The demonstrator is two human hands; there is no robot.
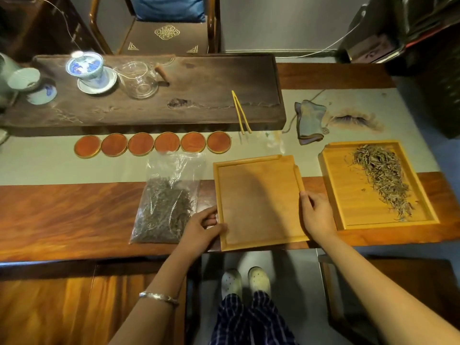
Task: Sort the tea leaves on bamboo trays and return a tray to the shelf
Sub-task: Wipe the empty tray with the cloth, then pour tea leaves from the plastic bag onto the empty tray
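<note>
An empty bamboo tray lies on the wooden table at the near edge, in the middle. My left hand grips its left rim near the front corner, thumb on top. My right hand holds its right rim, fingers curled on the edge. To the right lies a second bamboo tray carrying a long heap of pale tea leaves. Left of the empty tray lies a clear plastic bag of dark tea leaves.
A row of several round red coasters lies behind the bag. Beyond them stands a dark wooden tea board with a lidded cup, a glass pitcher and bamboo tongs. A folded cloth lies behind the trays.
</note>
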